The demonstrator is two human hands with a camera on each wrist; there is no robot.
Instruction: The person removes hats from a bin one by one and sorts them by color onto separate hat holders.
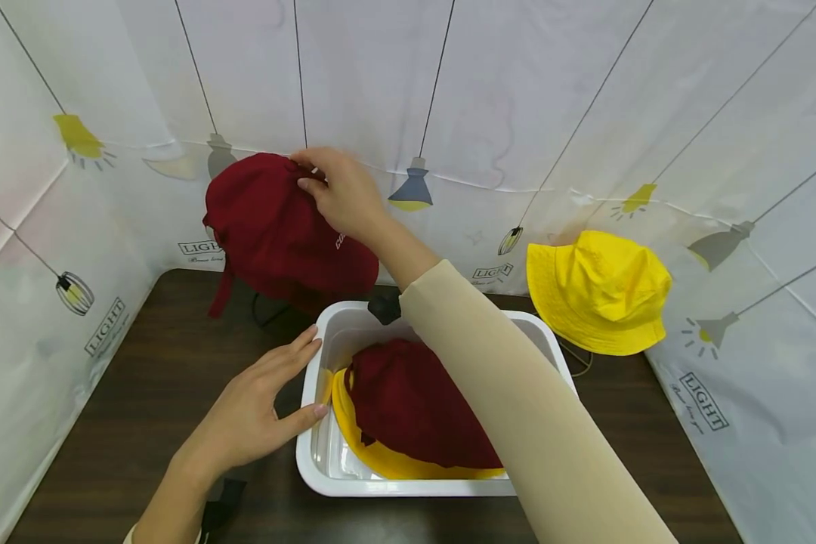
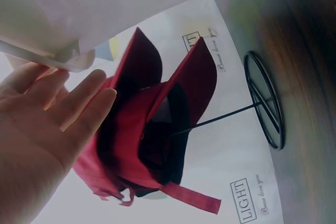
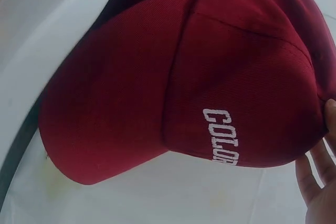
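Observation:
My right hand (image 1: 343, 193) pinches the crown of a dark red baseball cap (image 1: 272, 227) with white lettering on its front. Two such caps are nested one over the other in the left wrist view, the inner cap (image 2: 202, 80) sitting on a thin black wire stand (image 2: 226, 116). Straight fingers of my left hand (image 1: 248, 412) touch the left rim of a white plastic bin (image 1: 408, 488). Inside the bin, a red cap (image 1: 415, 408) lies over a yellow hat (image 1: 381, 459); my right sleeve hides part of both.
A yellow bucket hat (image 1: 605, 291) sits on a stand behind the bin's right corner. The dark wooden table (image 1: 129, 423) is enclosed by a white curtain (image 1: 489, 91) printed with lamps.

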